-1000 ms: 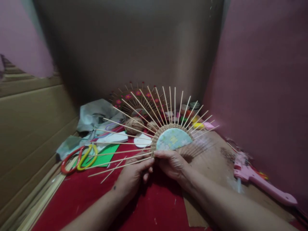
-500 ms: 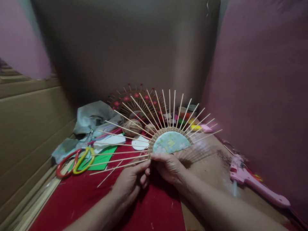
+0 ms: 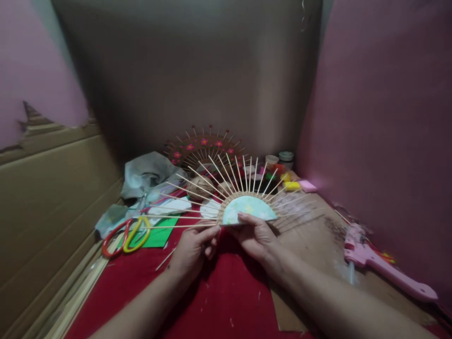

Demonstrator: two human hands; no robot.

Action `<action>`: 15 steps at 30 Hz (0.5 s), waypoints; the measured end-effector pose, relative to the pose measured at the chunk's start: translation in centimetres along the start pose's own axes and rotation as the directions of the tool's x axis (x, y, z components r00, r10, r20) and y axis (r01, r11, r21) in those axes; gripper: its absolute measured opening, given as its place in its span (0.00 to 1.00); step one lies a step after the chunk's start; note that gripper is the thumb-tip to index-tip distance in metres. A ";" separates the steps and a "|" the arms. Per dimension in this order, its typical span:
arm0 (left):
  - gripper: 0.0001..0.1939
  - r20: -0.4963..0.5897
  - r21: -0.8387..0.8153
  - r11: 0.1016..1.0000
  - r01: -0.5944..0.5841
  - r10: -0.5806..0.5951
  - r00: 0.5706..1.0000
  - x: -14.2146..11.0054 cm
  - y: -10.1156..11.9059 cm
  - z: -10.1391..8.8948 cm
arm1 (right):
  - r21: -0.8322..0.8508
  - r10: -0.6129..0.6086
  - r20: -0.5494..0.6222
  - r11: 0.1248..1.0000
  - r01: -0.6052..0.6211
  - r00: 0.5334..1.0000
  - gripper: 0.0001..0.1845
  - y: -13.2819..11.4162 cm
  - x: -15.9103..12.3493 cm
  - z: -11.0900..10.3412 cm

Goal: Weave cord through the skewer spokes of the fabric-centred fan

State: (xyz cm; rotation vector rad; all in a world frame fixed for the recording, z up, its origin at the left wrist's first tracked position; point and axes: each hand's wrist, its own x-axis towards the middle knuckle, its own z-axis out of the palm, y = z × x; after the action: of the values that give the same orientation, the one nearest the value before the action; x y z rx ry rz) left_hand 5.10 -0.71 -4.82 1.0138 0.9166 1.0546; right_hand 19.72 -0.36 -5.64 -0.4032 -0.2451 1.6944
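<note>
A half-round fan frame [image 3: 252,205] is up in front of me. Pale blue patterned cloth covers its centre, woven twine edges the curve, and several thin sticks radiate outward. My left hand [image 3: 196,247] pinches its lower left corner, where the lowest stick meets the twine. With the thumb on the cloth and the fingers beneath, my right hand [image 3: 257,237] grips the straight bottom edge; those fingers are mostly hidden. A loose stick [image 3: 165,259] shows beside my left wrist.
Scissors [image 3: 137,235] with red and yellow handles lie left on green sheet [image 3: 158,238]. Behind the frame are a twine ball [image 3: 199,187] and a flowered fan-shaped piece [image 3: 205,143]. A pink glue gun [image 3: 384,268] rests right on cardboard [image 3: 310,230]. Cardboard wall [image 3: 52,202] stands left.
The fan frame has tipped, so its sticks look shorter and lower. My right hand has slid right along the bottom edge, its thumb now further onto the cloth. The view has shifted slightly.
</note>
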 end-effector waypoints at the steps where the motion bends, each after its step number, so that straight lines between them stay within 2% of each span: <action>1: 0.11 -0.003 -0.013 1.000 -0.002 0.002 1.000 0.0 0.0 0.0 | 0.000 0.005 0.006 1.000 -0.005 1.000 0.09 0.1 0.0 -0.1; 5: 0.11 -0.020 -0.079 0.997 0.002 -0.003 1.000 0.0 -0.2 0.1 | -0.003 0.003 0.034 1.000 -0.003 0.999 0.08 0.2 -0.1 0.0; 15: 0.13 -0.017 -0.105 0.994 -0.020 0.018 1.000 0.1 -0.2 0.0 | -0.009 -0.003 0.066 1.000 0.004 0.998 0.08 0.2 0.1 0.0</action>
State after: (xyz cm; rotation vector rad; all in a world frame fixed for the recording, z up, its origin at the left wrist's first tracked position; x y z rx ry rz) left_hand 5.13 -0.63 -4.99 0.9291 0.8573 1.1168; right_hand 19.48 -0.31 -5.70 -0.3535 -0.3021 1.7057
